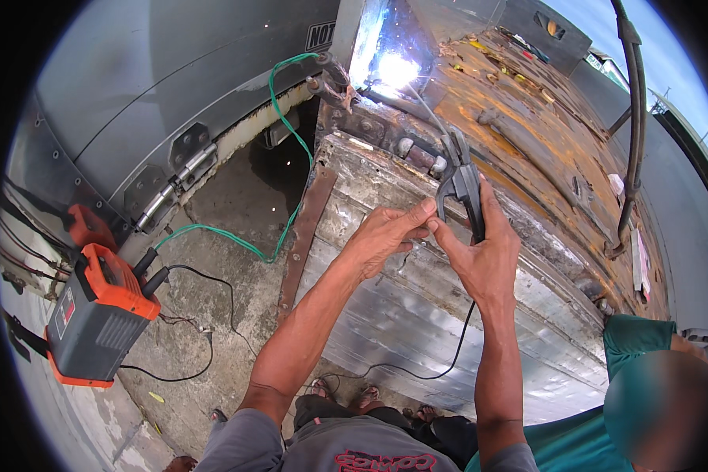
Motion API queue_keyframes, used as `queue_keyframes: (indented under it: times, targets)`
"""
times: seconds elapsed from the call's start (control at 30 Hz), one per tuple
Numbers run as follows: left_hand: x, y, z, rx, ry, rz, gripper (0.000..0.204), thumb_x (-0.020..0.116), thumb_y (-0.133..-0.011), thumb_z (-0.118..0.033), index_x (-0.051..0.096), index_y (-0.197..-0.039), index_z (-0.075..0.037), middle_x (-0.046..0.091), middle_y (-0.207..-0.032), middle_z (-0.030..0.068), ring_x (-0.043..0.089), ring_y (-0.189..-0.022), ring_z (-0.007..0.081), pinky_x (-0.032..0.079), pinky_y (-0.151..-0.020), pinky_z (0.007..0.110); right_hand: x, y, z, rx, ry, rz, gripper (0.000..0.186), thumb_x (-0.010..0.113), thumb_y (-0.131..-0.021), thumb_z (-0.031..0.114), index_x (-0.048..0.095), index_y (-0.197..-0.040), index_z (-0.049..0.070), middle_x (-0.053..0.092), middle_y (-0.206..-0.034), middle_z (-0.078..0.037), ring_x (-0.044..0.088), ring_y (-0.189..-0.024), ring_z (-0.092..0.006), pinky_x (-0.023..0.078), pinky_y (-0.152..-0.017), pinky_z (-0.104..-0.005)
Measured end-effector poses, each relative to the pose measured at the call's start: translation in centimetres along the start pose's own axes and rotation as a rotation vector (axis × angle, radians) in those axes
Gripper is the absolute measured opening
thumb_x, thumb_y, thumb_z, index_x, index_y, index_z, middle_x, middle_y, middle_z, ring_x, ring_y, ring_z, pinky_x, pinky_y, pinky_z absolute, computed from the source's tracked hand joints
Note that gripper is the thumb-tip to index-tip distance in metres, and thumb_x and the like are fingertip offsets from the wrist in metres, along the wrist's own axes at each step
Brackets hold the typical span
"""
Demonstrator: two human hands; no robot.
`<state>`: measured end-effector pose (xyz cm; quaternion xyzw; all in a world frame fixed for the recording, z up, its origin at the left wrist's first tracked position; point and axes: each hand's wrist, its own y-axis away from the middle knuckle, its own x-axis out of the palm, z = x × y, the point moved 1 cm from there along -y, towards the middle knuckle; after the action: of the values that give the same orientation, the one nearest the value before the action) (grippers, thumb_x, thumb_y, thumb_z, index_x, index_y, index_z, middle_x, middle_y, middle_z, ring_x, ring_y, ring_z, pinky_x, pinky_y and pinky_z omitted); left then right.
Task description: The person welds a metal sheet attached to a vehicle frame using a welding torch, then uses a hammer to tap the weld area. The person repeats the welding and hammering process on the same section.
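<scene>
My right hand (484,252) is wrapped around a black welding electrode holder (466,185). From its jaws a thin welding rod (428,108) slants up and left to a glaring white-blue arc (396,69) at the foot of an upright metal plate (367,35). The glare hides the spot where rod and metal meet. Just left of the holder, my left hand (381,237) is closed, its thumb and forefinger tips up against the holder's lever and my right thumb. Whether it grips anything is hidden. A black cable (458,350) hangs down from the holder.
An orange-and-grey welding machine (106,322) stands at left, with a green cable (271,256) running to the hinge area. Silver slatted panel (377,303) lies below my hands; rusty truck bed (527,102) beyond. A person in teal (562,444) is close at right. A hanging rod (636,118) is farther right.
</scene>
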<state>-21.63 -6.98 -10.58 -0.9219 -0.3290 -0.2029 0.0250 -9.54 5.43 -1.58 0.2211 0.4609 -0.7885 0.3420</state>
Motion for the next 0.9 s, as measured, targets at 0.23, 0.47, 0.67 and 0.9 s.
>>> queue_keyframes:
  times: [0.23,0.47,0.67,0.9]
  targets:
    - [0.5,0.9,0.0,0.025,0.014,0.011,0.074,0.065,-0.097,-0.072,0.077,-0.121,-0.003,0.071,-0.127,0.0161,0.063,-0.129,0.0273,0.047,-0.113,0.048,-0.9,1.2,0.3,0.038,-0.098,0.003,0.094,0.095,-0.077,0.035,0.054,-0.151,-0.005,0.075,-0.116,-0.021,0.075,-0.1,-0.0278,0.059,-0.088,-0.037]
    - [-1.8,7.2,6.2,0.197,-0.007,0.139,0.053,0.071,-0.103,-0.044,0.074,-0.132,0.001,0.064,-0.149,0.0171,0.053,-0.145,0.027,0.04,-0.12,0.048,-2.5,7.0,-2.4,0.297,-0.608,-0.223,0.091,0.093,-0.08,0.036,0.053,-0.151,-0.004,0.064,-0.094,-0.004,0.059,-0.073,-0.0059,0.047,-0.064,-0.0226]
    - [-3.0,15.2,14.5,-0.128,-0.017,0.071,0.043,0.073,-0.103,-0.035,0.076,-0.132,-0.003,0.064,-0.15,0.0144,0.057,-0.14,0.0244,0.042,-0.118,0.044,-4.7,9.4,-5.1,0.44,-0.913,-0.313,0.08,0.086,-0.086,0.039,0.05,-0.143,-0.004,0.064,-0.094,-0.007,0.058,-0.061,-0.0092,0.048,-0.053,-0.0253]
    - [-1.6,23.5,17.9,-0.586,-0.348,0.232,0.034,0.071,-0.105,-0.03,0.078,-0.125,-0.005,0.078,-0.118,0.0076,0.069,-0.115,0.0156,0.052,-0.099,0.032,-7.4,7.6,-8.3,0.469,-1.013,-0.267,0.074,0.078,-0.093,0.039,0.048,-0.143,-0.005,0.062,-0.093,-0.009,0.057,-0.059,-0.0102,0.049,-0.052,-0.0264]
